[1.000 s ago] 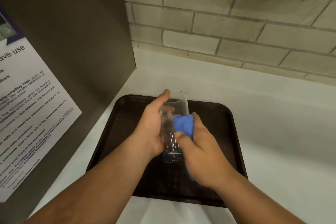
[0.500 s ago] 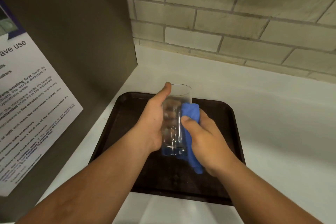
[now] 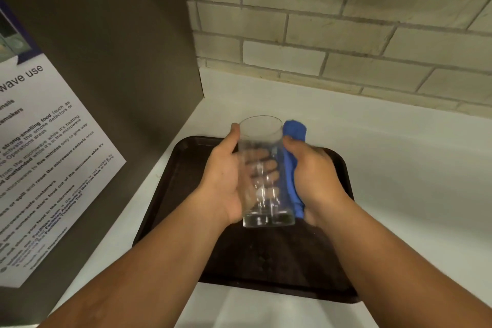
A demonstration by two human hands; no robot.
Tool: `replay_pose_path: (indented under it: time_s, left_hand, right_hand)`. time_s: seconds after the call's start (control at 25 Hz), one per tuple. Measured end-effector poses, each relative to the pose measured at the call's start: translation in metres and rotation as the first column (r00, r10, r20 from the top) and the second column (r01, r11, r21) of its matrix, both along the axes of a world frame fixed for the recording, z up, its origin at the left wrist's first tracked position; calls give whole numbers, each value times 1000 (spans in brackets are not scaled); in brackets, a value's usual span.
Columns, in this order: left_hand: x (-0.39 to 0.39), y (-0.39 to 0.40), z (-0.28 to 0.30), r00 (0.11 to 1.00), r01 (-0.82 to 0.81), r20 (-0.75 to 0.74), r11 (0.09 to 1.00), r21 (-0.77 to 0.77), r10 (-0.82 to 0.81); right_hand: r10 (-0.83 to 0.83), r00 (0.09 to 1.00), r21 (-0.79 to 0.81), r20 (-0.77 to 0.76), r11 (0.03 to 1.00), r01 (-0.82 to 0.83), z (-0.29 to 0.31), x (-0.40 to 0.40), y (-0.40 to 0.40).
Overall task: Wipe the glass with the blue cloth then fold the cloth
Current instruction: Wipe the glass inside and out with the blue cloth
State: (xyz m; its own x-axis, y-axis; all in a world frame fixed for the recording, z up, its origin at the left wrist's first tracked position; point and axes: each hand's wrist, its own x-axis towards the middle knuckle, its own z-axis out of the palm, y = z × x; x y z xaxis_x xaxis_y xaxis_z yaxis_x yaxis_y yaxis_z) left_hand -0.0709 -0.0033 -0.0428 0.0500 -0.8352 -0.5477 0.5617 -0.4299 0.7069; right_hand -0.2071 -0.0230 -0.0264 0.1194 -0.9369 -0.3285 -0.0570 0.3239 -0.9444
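A tall clear glass [image 3: 262, 141] is held tilted above a dark brown tray [image 3: 186, 194], its open mouth pointing away from me. My left hand [image 3: 223, 178] wraps around its left side, and the fingers show through the glass. My right hand [image 3: 314, 176] presses a bunched blue cloth [image 3: 292, 146] against the glass's right side. The cloth runs from above the rim down to near the base, and part of it is hidden under my palm.
The tray lies on a white counter [image 3: 399, 168] in a corner. A dark panel [image 3: 119, 48] with a printed microwave notice [image 3: 40, 154] stands close on the left. A pale brick wall [image 3: 346, 21] runs along the back.
My right hand has slid the cloth from the front of the glass round to its right side and up past the rim. The glass is now closer to me.
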Motion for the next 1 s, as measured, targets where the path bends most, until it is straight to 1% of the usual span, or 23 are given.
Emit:
replay_pose_path:
  time_s: [0.04,0.08,0.12,0.16,0.2,0.24,0.28,0.32,0.36,0.4,0.44,0.48,0.56,0.64,0.72,0.76,0.84,0.92,0.96,1.0]
  left_hand:
    - [2,-3,0,1000,-25,4,1000,5,25]
    - [3,-7,-1,999,-41,30,999,13,41]
    - [3,-10,-2,997,-49,65,998,25,47]
    - [2,-11,-3,996,-42,86,998,43,39]
    - [-2,-10,-1,997,-25,81,998,66,19]
    - [-5,-9,0,998,6,67,997,76,-11]
    - [-7,-6,0,998,44,49,997,60,-47]
    - [-8,-3,-3,997,74,33,997,31,-75]
    - [-8,0,-4,996,84,24,996,6,-84]
    - [-7,1,-6,997,78,28,997,-6,-77]
    - [-7,1,-5,997,71,42,997,-10,-71]
    - [-8,0,-4,995,60,75,998,-1,-60]
    - [-10,-2,-1,989,39,140,999,30,-42]
    - [-11,0,0,989,8,145,1000,22,-11]
    - [-11,6,2,992,32,126,999,-31,-28]
    - [-11,8,4,993,52,106,997,-52,-47]
    - [-10,7,3,997,51,65,997,-57,-47]
    - [-6,-1,-1,1000,-3,20,1000,-17,3]
    - [-4,-4,-2,1000,-25,4,1000,2,25]
    - [-2,-8,-4,999,-39,5,999,15,39]
  right_hand:
    - [61,998,4,19,998,-61,-3,-1,11]
    - [154,987,-75,-34,985,-157,-9,-1,24]
    - [260,951,-183,-168,940,-289,-13,1,40]
    - [286,897,-271,-336,883,-383,-13,2,49]
    - [225,867,-358,-445,842,-403,-17,4,46]
    - [155,858,-413,-490,825,-385,-15,6,37]
    - [90,874,-432,-477,842,-323,-10,8,25]
    - [59,924,-392,-378,894,-217,-1,10,14]
    - [48,965,-289,-258,949,-125,5,9,2]
    - [27,986,-183,-163,982,-57,8,8,-6]
    - [16,993,-114,-114,993,-29,8,7,-10]
    - [10,994,-104,-111,994,-21,6,7,-11]
    - [-34,994,-160,-105,987,16,-1,8,-7]
    - [-47,995,-188,-82,982,31,-4,8,-8]
    - [-44,994,-207,-105,978,21,1,9,-12]
    - [-51,993,-187,-106,982,30,2,10,-15]
    - [-28,999,-80,-41,997,25,5,9,-17]
    - [60,997,31,42,998,-61,1,2,-6]
    - [106,993,41,55,993,-108,-4,0,5]
    - [184,983,-11,14,983,-184,-12,-2,17]
